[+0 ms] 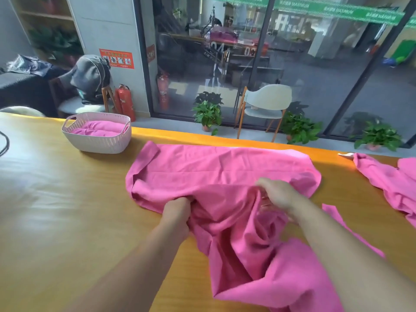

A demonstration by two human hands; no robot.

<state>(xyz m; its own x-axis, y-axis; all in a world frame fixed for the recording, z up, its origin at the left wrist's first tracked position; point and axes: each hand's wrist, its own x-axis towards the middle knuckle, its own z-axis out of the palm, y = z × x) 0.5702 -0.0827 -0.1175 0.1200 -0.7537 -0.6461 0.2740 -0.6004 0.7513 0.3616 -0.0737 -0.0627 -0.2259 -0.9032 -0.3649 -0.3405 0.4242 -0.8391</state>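
A large pink cloth [216, 167] lies partly spread on the wooden table [67, 210], its near part bunched and trailing toward me over the table's front. My left hand [176, 212] grips a bunched fold at the cloth's near edge, left of centre. My right hand [278, 194] has its fingers curled into the cloth's folds a little to the right. The far half of the cloth lies flat with its left end folded over.
A pale woven basket [99, 140] holding pink cloth [99, 128] stands at the table's far left. More pink cloth [391, 183] lies at the right edge. A black cable [4, 143] shows at the far left. Beyond the table are chairs, potted plants and glass doors.
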